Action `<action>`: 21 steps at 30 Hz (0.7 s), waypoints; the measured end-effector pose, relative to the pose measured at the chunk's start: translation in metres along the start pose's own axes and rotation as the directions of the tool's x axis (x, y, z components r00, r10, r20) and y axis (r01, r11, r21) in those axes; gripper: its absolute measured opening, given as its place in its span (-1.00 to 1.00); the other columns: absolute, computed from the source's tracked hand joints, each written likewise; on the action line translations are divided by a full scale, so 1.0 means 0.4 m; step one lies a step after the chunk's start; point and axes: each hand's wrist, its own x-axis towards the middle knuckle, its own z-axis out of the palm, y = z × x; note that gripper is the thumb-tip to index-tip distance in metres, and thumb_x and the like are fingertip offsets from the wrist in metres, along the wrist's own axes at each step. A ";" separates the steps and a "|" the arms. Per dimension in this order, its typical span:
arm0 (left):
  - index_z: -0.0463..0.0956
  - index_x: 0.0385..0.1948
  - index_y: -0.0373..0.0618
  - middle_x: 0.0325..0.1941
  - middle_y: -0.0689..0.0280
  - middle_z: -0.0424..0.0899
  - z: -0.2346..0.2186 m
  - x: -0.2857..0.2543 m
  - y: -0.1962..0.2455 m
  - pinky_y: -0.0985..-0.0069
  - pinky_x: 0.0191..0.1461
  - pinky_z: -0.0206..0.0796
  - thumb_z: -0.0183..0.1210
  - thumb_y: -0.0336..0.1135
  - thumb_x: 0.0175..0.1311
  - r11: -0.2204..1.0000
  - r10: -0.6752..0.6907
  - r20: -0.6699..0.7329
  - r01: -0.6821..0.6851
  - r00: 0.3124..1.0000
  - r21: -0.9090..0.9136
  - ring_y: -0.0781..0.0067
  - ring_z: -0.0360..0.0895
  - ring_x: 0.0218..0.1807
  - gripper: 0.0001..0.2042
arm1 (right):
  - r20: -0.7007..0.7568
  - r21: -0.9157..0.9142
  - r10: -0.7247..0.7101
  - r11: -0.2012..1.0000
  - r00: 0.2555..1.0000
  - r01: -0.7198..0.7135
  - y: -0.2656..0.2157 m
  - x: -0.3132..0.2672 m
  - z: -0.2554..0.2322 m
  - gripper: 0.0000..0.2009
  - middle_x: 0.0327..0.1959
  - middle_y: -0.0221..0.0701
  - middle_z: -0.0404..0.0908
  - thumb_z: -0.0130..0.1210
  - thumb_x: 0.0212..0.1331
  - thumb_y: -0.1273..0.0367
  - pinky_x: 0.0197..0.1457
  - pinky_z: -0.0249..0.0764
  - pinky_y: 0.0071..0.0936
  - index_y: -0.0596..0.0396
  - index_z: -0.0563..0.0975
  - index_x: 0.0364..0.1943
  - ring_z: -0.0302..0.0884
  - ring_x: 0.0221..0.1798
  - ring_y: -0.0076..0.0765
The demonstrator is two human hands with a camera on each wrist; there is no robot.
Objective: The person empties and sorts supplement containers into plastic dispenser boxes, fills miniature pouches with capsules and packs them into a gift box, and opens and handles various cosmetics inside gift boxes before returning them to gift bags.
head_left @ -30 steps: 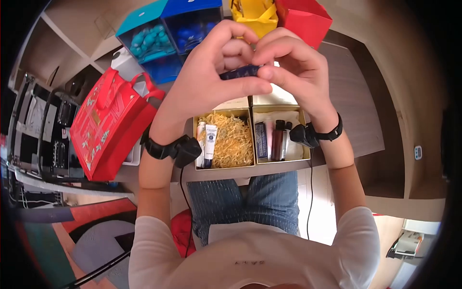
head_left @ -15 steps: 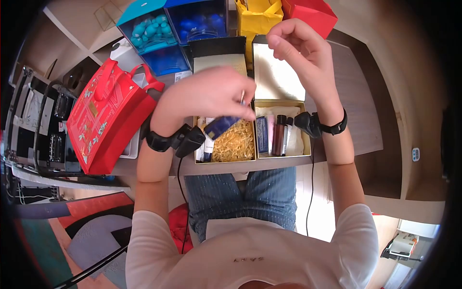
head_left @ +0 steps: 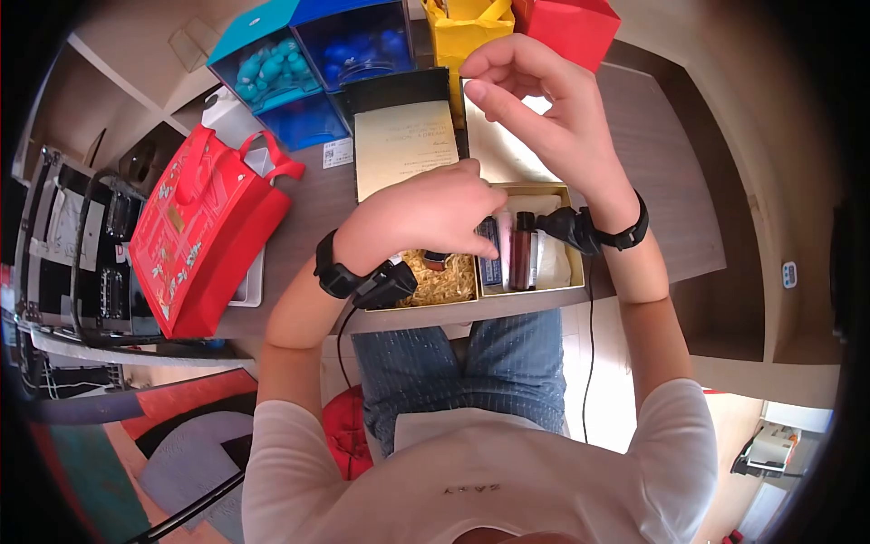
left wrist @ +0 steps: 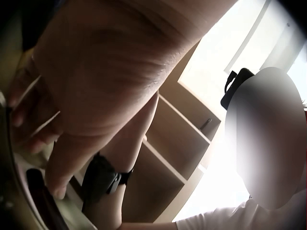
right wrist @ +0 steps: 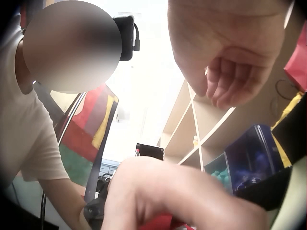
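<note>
My left hand [head_left: 421, 213] reaches over two open gift boxes, its fingers extended and nothing held. Its thumb tip overlaps a dark blue packet [head_left: 490, 240] in the right box [head_left: 535, 290]. A pink tube [head_left: 506, 238] and a brown bottle with a black cap [head_left: 521, 258] stand beside that packet. Under the left wrist, a small dark blue-edged item [head_left: 435, 261] lies on shredded straw-coloured filler [head_left: 444, 286] in the left box; the hand and wrist hide part of that box. My right hand [head_left: 557, 113] hovers above the right box's raised lid [head_left: 494, 150], fingers loosely bent, holding nothing.
A red gift bag [head_left: 195, 236] stands at the left. Teal [head_left: 267, 68] and blue [head_left: 353, 54] cases of round items sit at the back, with a yellow bag [head_left: 467, 36] and a red bag [head_left: 566, 32]. The left box's lid [head_left: 403, 136] is raised.
Both hands held a dark blue item up high; then the left hand lowered it toward the left box. Now the left hand has let go and moved right over the right box. The right hand stays raised.
</note>
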 end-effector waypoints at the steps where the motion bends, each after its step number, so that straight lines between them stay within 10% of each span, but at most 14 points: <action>1: 0.62 -0.02 -0.11 -0.21 0.10 0.61 0.009 0.000 -0.001 0.20 0.12 0.39 0.41 -0.05 0.15 1.000 -0.023 0.026 0.023 0.999 0.017 0.03 0.52 0.01 -0.56 | 0.004 0.004 0.007 1.000 1.000 -0.007 -0.002 -0.001 -0.001 -0.85 -0.29 -0.53 0.69 0.28 0.34 0.40 -0.17 0.49 -0.66 0.16 0.63 -0.11 0.57 -0.30 -0.68; 18: 0.67 -0.12 -0.12 -0.26 0.26 0.67 -0.022 0.024 0.005 0.31 -0.08 0.40 0.42 -0.31 0.12 0.958 -0.042 0.245 0.108 0.969 -0.265 0.25 0.61 -0.18 -0.71 | 0.042 -0.047 -0.038 0.998 0.998 0.040 -0.007 -0.004 -0.003 -0.80 -0.35 -0.53 0.70 0.31 0.30 0.37 -0.20 0.49 -0.66 0.17 0.66 -0.09 0.57 -0.31 -0.71; 21: 0.66 -0.13 -0.11 -0.29 0.27 0.65 0.022 0.025 -0.031 0.28 -0.03 0.39 0.43 -0.35 0.06 0.975 0.105 0.116 -0.079 0.988 -0.207 0.23 0.60 -0.12 -0.70 | 0.051 -0.056 -0.040 0.998 0.998 0.042 -0.007 -0.004 0.001 -0.80 -0.36 -0.53 0.70 0.31 0.30 0.38 -0.21 0.50 -0.66 0.18 0.66 -0.09 0.58 -0.32 -0.71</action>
